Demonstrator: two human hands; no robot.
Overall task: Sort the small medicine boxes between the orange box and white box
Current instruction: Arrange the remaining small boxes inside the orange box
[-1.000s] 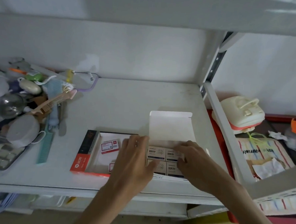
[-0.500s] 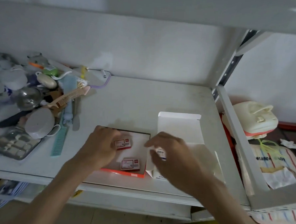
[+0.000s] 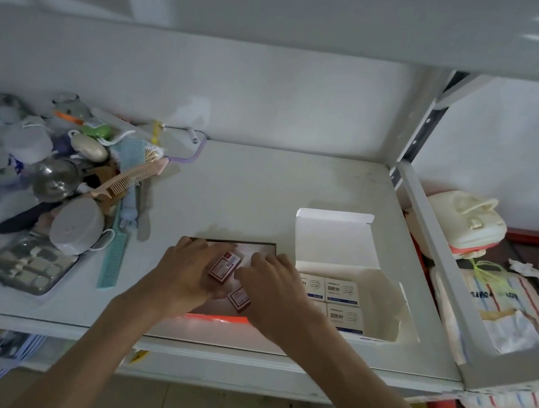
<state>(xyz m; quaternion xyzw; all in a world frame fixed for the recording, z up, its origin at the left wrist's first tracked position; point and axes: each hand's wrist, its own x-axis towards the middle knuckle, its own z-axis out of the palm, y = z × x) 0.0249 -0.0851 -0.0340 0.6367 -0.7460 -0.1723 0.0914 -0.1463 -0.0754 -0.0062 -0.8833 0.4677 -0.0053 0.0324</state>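
The orange box lies open near the shelf's front edge, mostly covered by my hands. My left hand holds a small red-and-white medicine box, tilted, over the orange box. My right hand is beside it with its fingers on a second small red box inside the orange box. To the right stands the white box with its lid flipped back; several small white medicine boxes with blue print lie in it.
A heap of clutter fills the shelf's left side: a pink comb, a teal comb, a metal bowl, a manicure kit. A white shelf post and rail bound the right; a cream bag lies beyond it.
My left hand has lifted a small red box from the orange box floor. My right hand moved left from the white box onto the other red box, which uncovered the white boxes.
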